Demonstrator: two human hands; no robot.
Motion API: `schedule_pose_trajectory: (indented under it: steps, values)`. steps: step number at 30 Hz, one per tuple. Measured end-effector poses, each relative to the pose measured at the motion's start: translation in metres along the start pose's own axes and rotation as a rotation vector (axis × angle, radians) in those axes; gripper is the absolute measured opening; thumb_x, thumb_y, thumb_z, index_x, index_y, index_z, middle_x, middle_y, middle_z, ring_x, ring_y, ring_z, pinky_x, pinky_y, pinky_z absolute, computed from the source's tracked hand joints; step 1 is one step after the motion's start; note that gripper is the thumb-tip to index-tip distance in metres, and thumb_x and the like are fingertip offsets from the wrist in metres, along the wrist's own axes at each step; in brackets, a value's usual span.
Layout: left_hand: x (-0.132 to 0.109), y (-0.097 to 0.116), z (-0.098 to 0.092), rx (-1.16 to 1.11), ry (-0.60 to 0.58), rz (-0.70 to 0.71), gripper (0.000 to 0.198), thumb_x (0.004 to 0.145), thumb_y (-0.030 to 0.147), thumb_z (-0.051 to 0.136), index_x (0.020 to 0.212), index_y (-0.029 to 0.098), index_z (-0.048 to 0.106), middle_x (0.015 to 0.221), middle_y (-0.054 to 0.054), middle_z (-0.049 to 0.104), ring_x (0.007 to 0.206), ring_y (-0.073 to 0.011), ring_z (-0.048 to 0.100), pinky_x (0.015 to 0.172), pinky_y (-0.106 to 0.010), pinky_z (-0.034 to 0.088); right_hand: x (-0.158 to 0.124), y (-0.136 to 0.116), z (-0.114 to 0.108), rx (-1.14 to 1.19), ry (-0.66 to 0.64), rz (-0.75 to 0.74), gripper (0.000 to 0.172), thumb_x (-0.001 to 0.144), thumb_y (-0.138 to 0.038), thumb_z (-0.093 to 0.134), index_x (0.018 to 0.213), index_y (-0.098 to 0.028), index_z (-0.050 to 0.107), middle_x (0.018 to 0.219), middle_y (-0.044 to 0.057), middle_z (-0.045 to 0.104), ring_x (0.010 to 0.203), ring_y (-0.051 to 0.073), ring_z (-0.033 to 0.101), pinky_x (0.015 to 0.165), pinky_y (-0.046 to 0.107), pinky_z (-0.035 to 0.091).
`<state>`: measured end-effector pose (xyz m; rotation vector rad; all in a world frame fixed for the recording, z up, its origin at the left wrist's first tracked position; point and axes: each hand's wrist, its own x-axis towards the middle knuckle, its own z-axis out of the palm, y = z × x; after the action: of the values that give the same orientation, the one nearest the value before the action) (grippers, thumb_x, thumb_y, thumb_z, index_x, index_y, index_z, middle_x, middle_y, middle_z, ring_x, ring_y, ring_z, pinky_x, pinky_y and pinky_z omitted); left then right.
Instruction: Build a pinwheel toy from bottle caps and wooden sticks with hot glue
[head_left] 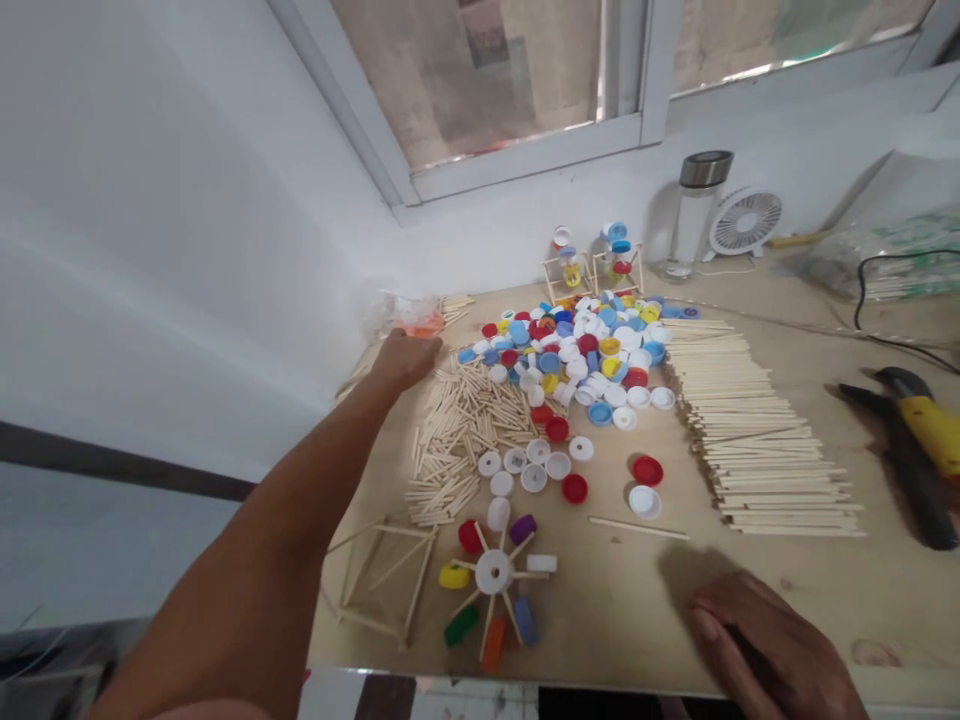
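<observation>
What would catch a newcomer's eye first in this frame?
The colourful heap of plastic bottle caps in the middle of the wooden board stands out first, with tidy rows of wooden sticks to its right. Near the board's front edge sits a spoked wheel of sticks tipped with caps. The left hand reaches to the far left of the heap, while the right hand lies at the board's front right.

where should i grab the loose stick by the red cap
Pinch the loose wooden stick at its middle from above, right hand coming from the near side. It lies flat, apart from the stacked sticks, so both long edges look free.
</observation>
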<state>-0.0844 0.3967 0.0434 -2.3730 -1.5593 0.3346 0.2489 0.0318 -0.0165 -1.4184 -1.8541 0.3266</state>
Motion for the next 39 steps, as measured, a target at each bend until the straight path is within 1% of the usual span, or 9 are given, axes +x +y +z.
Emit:
schedule_pose_trajectory:
  steps: [4,8,12,17,22,25,28,32,39]
  values:
    - [-0.014,-0.005,-0.025,-0.091,0.163,-0.179,0.021,0.078,0.027,0.042,0.085,0.018,0.059,0.075,-0.009,0.069,0.074,-0.0268,0.064,0.070,-0.035,0.040,-0.004,0.000,0.003,-0.004,0.029,0.048,0.016,0.090,-0.029,0.050,0.082,-0.022,0.063,0.071,0.002,0.064,0.066,0.014,0.062,0.059,0.023,0.052]
    - [-0.046,0.006,-0.063,-0.602,0.420,-0.330,0.007,0.072,0.026,0.048,0.073,0.020,0.052,0.074,-0.004,0.067,0.073,-0.0202,0.063,0.067,-0.030,0.045,-0.006,0.001,0.005,0.017,0.029,0.071,0.020,0.091,-0.030,0.049,0.081,-0.021,0.064,0.072,0.003,0.065,0.067,0.015,0.061,0.060,0.024,0.051]
    - [-0.101,0.042,-0.109,-1.090,0.516,-0.252,0.005,0.074,0.022,0.050,0.072,0.020,0.046,0.066,-0.001,0.065,0.069,-0.0159,0.063,0.074,-0.031,0.049,-0.007,0.003,0.003,0.012,0.001,0.052,0.023,0.092,-0.031,0.047,0.080,-0.021,0.063,0.072,0.003,0.065,0.067,0.015,0.061,0.060,0.024,0.050]
    - [-0.188,0.107,-0.149,-1.411,0.510,-0.161,0.008,0.075,0.025,0.058,0.074,0.019,0.052,0.066,0.001,0.066,0.066,-0.0147,0.063,0.075,-0.032,0.051,-0.007,0.008,0.001,0.049,0.035,0.081,0.024,0.091,-0.034,0.047,0.085,-0.020,0.066,0.078,0.004,0.068,0.072,0.015,0.065,0.063,0.025,0.052]
    - [-0.257,0.189,-0.136,-1.582,0.350,-0.115,0.012,0.078,0.028,0.059,0.071,0.018,0.058,0.071,-0.003,0.068,0.066,-0.0156,0.062,0.063,-0.028,0.050,-0.017,-0.011,-0.009,0.232,0.080,0.113,0.024,0.091,-0.034,0.048,0.095,-0.021,0.068,0.085,0.004,0.070,0.079,0.015,0.068,0.069,0.022,0.054]
    - [-0.277,0.239,-0.114,-1.667,0.334,-0.123,0.014,0.078,0.030,0.060,0.070,0.018,0.059,0.069,-0.003,0.066,0.065,-0.0151,0.061,0.064,-0.027,0.050,-0.033,-0.028,-0.014,0.311,0.015,0.094,0.027,0.090,-0.034,0.051,0.111,-0.023,0.065,0.095,0.003,0.072,0.087,0.015,0.069,0.075,0.020,0.055]
    - [-0.286,0.277,-0.098,-1.883,0.311,-0.221,0.018,0.079,0.033,0.060,0.069,0.018,0.056,0.066,-0.002,0.064,0.060,-0.0144,0.061,0.061,-0.026,0.049,-0.048,-0.034,-0.013,0.320,-0.042,0.084,0.024,0.091,-0.033,0.051,0.106,-0.023,0.068,0.093,0.003,0.074,0.082,0.015,0.071,0.072,0.018,0.056]
    - [-0.295,0.300,-0.092,-2.062,0.320,-0.386,0.022,0.076,0.036,0.062,0.067,0.019,0.052,0.060,0.000,0.062,0.052,-0.0125,0.057,0.054,-0.024,0.048,-0.057,-0.034,-0.011,0.299,-0.040,0.065,0.023,0.091,-0.033,0.051,0.096,-0.022,0.070,0.090,0.004,0.074,0.080,0.015,0.070,0.073,0.020,0.056]
    - [-0.306,0.310,-0.089,-2.083,0.333,-0.509,0.021,0.075,0.034,0.065,0.070,0.019,0.052,0.061,0.000,0.060,0.052,-0.0123,0.055,0.053,-0.024,0.048,-0.058,-0.043,-0.011,0.240,-0.059,-0.084,0.024,0.091,-0.033,0.049,0.088,-0.020,0.070,0.074,0.005,0.071,0.065,0.015,0.068,0.062,0.022,0.056]
